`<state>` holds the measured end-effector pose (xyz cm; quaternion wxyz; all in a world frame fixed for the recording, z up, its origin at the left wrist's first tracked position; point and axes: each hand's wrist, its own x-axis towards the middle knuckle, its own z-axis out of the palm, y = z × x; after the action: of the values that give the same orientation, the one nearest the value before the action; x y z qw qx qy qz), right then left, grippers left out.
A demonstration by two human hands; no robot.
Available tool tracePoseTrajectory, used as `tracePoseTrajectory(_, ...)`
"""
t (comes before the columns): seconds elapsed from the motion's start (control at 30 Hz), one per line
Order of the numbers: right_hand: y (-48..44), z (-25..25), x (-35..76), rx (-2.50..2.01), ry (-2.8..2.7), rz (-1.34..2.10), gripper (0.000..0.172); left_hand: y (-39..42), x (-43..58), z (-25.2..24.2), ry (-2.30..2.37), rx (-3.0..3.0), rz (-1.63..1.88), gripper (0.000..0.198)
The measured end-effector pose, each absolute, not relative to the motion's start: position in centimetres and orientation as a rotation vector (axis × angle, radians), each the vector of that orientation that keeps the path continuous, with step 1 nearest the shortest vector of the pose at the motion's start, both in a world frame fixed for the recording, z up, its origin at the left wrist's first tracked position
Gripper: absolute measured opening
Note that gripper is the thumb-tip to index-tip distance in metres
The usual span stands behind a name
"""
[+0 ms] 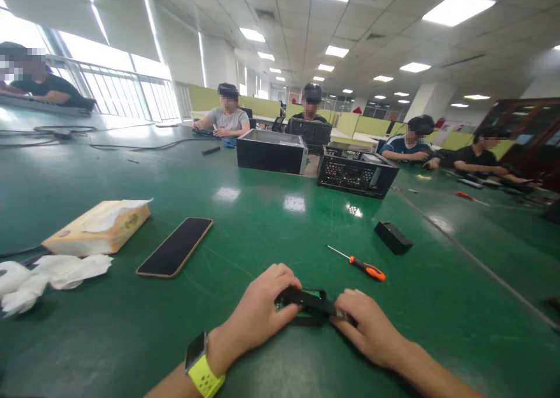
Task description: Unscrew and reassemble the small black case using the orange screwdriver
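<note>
Both of my hands are closed on a small black rectangular piece (315,302) low over the green table. Its exact kind does not show. My left hand (272,302), with a watch on a yellow-green strap (203,366) at the wrist, pinches the left end between thumb and fingers. Around the right end curl the fingers of my right hand (365,328), where a small lighter bit is partly covered. A dark frame-like part shows just behind and under the piece, with green visible through it. Beyond my right hand lies an orange-and-black screwdriver (366,268), its tip pointing left.
A black block (393,237) sits right of the screwdriver. To the left lie a phone (175,247), a tissue pack (100,227) and crumpled tissues (70,271). Farther back stand two computer cases (270,156) (356,173). Several people sit around the table (262,211).
</note>
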<state>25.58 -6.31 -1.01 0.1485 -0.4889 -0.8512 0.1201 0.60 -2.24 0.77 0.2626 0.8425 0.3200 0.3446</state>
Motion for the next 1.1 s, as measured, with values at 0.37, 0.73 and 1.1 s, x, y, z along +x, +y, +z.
tracePoseTrajectory(0.37,-4.8,1.3,29.9,-1.660,-2.495,0.518,0.026,-2.1,0.3,0.5,0.835,2.313,0.933,0.025)
tracePoseTrajectory(0.73,-5.4,3.9,26.7,-1.409,-2.215,0.787,0.064,-2.3,-0.1,1.1,0.857,2.344,0.921,0.042)
tracePoseTrajectory(1.1,-4.4,2.1,23.5,-1.208,-2.192,0.694,0.037,-2.2,-1.4,2.4,0.879,2.380,0.748,0.049)
